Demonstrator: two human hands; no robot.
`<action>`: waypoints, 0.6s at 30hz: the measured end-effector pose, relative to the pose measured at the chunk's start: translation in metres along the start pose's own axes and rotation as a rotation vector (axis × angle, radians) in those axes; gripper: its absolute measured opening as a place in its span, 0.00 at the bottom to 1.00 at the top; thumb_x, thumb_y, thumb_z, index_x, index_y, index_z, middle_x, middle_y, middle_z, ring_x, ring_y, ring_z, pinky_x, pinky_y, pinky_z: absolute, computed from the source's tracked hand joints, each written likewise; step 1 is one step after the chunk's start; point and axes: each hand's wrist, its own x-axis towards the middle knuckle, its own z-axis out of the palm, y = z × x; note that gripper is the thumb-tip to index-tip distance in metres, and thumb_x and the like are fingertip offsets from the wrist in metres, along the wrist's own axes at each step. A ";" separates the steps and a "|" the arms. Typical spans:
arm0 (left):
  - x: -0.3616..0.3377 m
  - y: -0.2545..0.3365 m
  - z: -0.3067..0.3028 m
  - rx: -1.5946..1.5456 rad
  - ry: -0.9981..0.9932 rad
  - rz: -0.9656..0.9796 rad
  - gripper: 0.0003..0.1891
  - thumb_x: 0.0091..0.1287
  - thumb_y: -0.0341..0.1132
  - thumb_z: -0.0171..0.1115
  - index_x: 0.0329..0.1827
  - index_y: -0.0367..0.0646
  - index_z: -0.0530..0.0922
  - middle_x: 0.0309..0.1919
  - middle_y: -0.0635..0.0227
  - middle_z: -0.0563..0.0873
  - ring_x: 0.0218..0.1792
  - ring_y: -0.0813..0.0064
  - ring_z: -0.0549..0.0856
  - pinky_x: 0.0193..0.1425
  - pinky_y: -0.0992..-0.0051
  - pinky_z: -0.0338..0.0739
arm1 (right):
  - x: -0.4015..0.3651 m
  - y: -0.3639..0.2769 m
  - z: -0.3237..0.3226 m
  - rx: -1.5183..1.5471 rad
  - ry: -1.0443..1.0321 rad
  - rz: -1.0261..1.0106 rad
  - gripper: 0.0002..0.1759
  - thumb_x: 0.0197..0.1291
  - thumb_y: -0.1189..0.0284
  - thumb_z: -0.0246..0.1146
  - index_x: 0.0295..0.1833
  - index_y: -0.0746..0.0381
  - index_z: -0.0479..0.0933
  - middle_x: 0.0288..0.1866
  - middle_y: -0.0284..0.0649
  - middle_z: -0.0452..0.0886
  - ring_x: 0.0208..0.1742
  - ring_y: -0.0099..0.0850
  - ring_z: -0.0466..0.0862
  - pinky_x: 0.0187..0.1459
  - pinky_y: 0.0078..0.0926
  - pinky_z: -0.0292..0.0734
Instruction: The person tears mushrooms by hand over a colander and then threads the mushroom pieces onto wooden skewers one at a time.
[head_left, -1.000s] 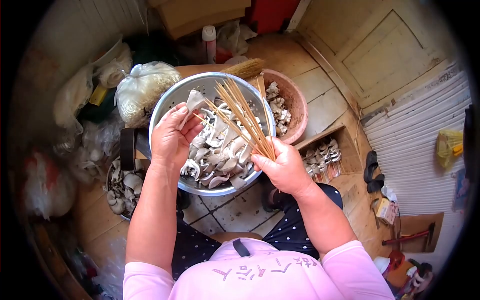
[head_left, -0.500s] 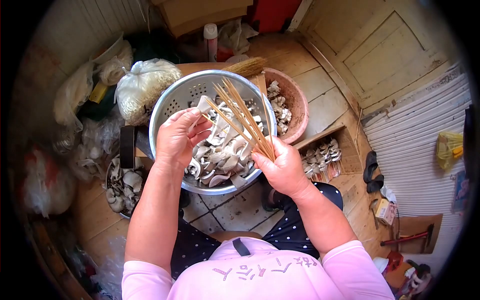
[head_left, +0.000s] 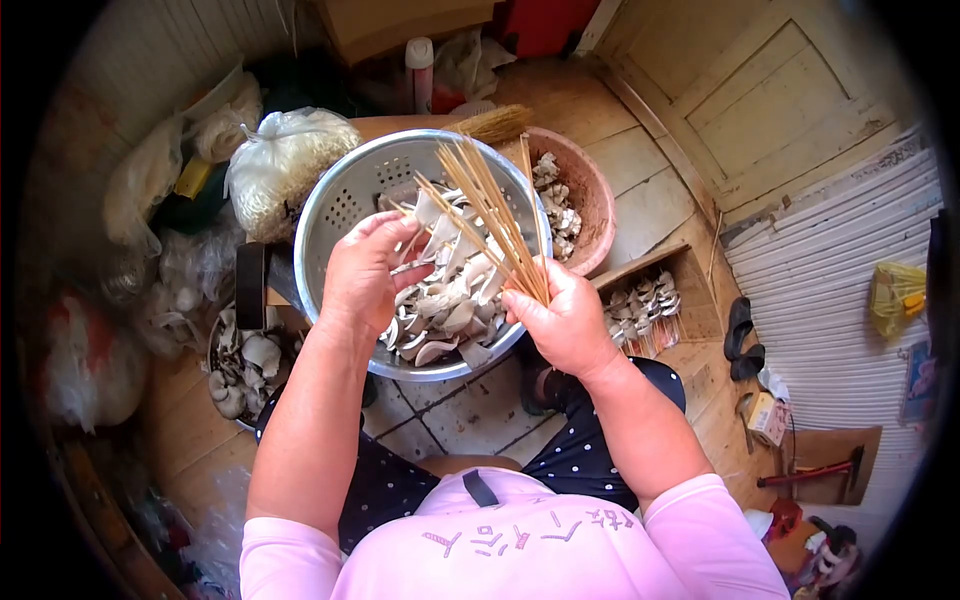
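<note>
My right hand (head_left: pixel 565 318) is closed round the lower ends of a bundle of thin wooden skewers (head_left: pixel 487 205), which fan up and away over the metal colander (head_left: pixel 325 180). Pale oyster mushroom pieces (head_left: pixel 450 315) are heaped in the colander below both hands. Held between the thumb and fingers of my left hand (head_left: pixel 365 270) is a flat, pale mushroom piece (head_left: pixel 428 208), close beside the skewers' upper part. One skewer from the bundle slants toward my left fingertips.
A reddish tub (head_left: pixel 602 205) with mushroom clumps stands behind on the right. Skewered mushrooms (head_left: pixel 650 305) lie in a wooden box at right. More mushrooms (head_left: pixel 248 365) fill a bowl at left. Nearby are a tied plastic bag (head_left: pixel 285 160) and a straw brush (head_left: pixel 495 124).
My left hand has shifted slightly right and down with the mushroom piece, which now sits nearer the skewers. My right hand stays almost in place, still gripping the bundle.
</note>
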 end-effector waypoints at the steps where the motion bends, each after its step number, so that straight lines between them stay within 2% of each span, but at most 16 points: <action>1: 0.002 0.001 -0.003 0.001 0.008 0.011 0.12 0.66 0.36 0.62 0.47 0.40 0.77 0.39 0.67 0.81 0.41 0.72 0.82 0.44 0.66 0.83 | 0.001 -0.002 -0.001 0.001 0.000 0.005 0.15 0.58 0.70 0.63 0.48 0.67 0.77 0.35 0.45 0.84 0.34 0.29 0.85 0.38 0.28 0.78; 3: 0.005 0.003 -0.006 0.037 0.046 0.055 0.14 0.69 0.41 0.56 0.48 0.40 0.77 0.40 0.66 0.82 0.40 0.72 0.83 0.42 0.70 0.81 | 0.003 -0.009 -0.004 0.033 0.055 0.020 0.13 0.60 0.72 0.61 0.47 0.67 0.77 0.35 0.41 0.84 0.32 0.24 0.84 0.37 0.25 0.79; 4: 0.005 0.005 -0.008 0.042 0.055 0.097 0.13 0.68 0.39 0.58 0.48 0.40 0.77 0.39 0.66 0.82 0.38 0.73 0.83 0.43 0.71 0.81 | 0.003 -0.009 -0.004 0.146 0.072 0.030 0.11 0.62 0.74 0.60 0.48 0.67 0.77 0.35 0.36 0.83 0.32 0.20 0.82 0.37 0.22 0.79; 6: 0.010 0.005 -0.011 0.203 0.089 0.135 0.11 0.67 0.37 0.60 0.47 0.40 0.77 0.37 0.67 0.83 0.35 0.75 0.83 0.42 0.73 0.80 | 0.003 -0.009 -0.007 0.172 0.094 0.024 0.11 0.62 0.74 0.61 0.49 0.67 0.76 0.35 0.33 0.82 0.33 0.19 0.81 0.37 0.20 0.78; 8: 0.011 -0.001 -0.012 0.450 0.037 0.158 0.08 0.64 0.33 0.62 0.43 0.39 0.80 0.32 0.69 0.84 0.31 0.80 0.81 0.39 0.80 0.77 | 0.001 -0.011 -0.009 0.180 0.096 0.032 0.11 0.62 0.74 0.61 0.49 0.66 0.76 0.35 0.33 0.82 0.32 0.19 0.80 0.38 0.20 0.78; 11: 0.010 -0.020 -0.008 0.862 -0.106 0.218 0.07 0.62 0.30 0.63 0.39 0.36 0.83 0.31 0.69 0.85 0.31 0.82 0.79 0.38 0.80 0.74 | 0.001 -0.008 -0.009 0.212 0.097 0.022 0.11 0.62 0.74 0.61 0.48 0.66 0.75 0.35 0.33 0.82 0.32 0.19 0.80 0.38 0.20 0.78; 12: -0.001 -0.013 0.002 0.998 -0.135 0.177 0.07 0.61 0.30 0.64 0.40 0.36 0.83 0.32 0.69 0.85 0.32 0.81 0.80 0.38 0.80 0.74 | 0.001 -0.008 -0.008 0.236 0.092 0.002 0.10 0.62 0.74 0.61 0.47 0.66 0.75 0.35 0.34 0.82 0.32 0.19 0.81 0.37 0.20 0.78; 15: -0.004 -0.012 0.009 0.947 -0.146 0.086 0.08 0.60 0.30 0.64 0.41 0.36 0.82 0.32 0.69 0.85 0.32 0.80 0.80 0.39 0.80 0.75 | 0.001 -0.010 -0.009 0.165 0.107 0.020 0.10 0.62 0.74 0.61 0.47 0.67 0.75 0.35 0.34 0.82 0.32 0.20 0.81 0.37 0.21 0.78; 18: 0.004 -0.011 0.000 0.466 -0.138 0.095 0.11 0.60 0.28 0.62 0.45 0.38 0.77 0.36 0.66 0.84 0.33 0.77 0.83 0.44 0.77 0.79 | 0.000 -0.008 -0.011 0.179 0.106 0.024 0.10 0.62 0.74 0.61 0.47 0.67 0.75 0.35 0.35 0.82 0.32 0.21 0.82 0.37 0.21 0.78</action>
